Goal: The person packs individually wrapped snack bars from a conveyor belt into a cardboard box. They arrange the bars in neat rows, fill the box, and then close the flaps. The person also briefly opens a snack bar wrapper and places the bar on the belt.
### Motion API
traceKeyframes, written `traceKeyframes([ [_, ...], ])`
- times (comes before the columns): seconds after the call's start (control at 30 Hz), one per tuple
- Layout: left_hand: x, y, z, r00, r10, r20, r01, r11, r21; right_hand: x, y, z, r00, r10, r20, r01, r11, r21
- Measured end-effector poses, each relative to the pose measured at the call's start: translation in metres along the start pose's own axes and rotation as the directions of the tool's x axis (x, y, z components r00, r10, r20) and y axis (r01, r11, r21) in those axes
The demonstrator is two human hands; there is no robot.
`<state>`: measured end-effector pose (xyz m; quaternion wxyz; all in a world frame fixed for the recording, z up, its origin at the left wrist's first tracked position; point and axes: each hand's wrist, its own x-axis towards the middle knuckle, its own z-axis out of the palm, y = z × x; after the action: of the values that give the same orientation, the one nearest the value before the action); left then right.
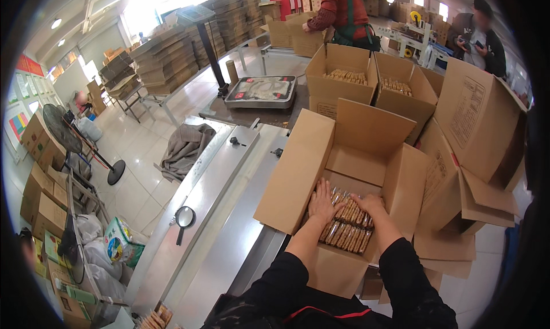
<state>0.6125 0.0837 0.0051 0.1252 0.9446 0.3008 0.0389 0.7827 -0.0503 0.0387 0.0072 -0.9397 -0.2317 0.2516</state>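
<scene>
An open cardboard carton [296, 174] stands before me with its flaps raised, partly filled with clear-wrapped brown snack pieces standing on edge. My left hand [323, 202] is inside, against the left end of the upper row of wrapped snacks [350, 211], its thumb reaching over them. At the other end of that row, my right hand [370, 204] rests with its fingertips on the wrappers. The row is held between both hands. Nearer me lies another row of wrapped snacks [346, 238]. The carton's far part shows bare cardboard; the palms' undersides are hidden.
A metal bench [223, 208] with a hand mirror or magnifier [185, 217] runs along my left. Beyond are a platform scale [262, 90] and filled cartons [343, 86]. Empty cartons [459, 114] crowd the right. A co-worker [350, 11] handles a carton; another person [479, 39] stands far right.
</scene>
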Motion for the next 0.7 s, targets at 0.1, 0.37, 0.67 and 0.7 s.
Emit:
traceKeyframes([
  [0.1,0.007,-0.002,-0.002,1.0,0.021,0.019,-0.019,0.997,-0.075,0.002,-0.002,0.006,0.997,0.044,-0.07,-0.045,0.999,-0.015],
  [0.37,-0.086,-0.031,-0.071,0.827,0.316,-0.465,-0.354,0.935,0.006,0.015,0.004,0.033,0.982,0.017,-0.187,-0.046,0.987,-0.153],
  [0.67,-0.592,-0.393,-0.123,0.009,-0.767,-0.642,0.927,0.248,-0.283,0.037,0.003,0.05,0.856,-0.277,-0.437,0.05,0.884,-0.464],
  [0.7,-0.669,-0.402,-0.137,-0.081,-0.805,-0.588,0.993,-0.011,-0.121,0.036,-0.001,0.05,0.85,-0.226,-0.476,0.029,0.923,-0.385],
])
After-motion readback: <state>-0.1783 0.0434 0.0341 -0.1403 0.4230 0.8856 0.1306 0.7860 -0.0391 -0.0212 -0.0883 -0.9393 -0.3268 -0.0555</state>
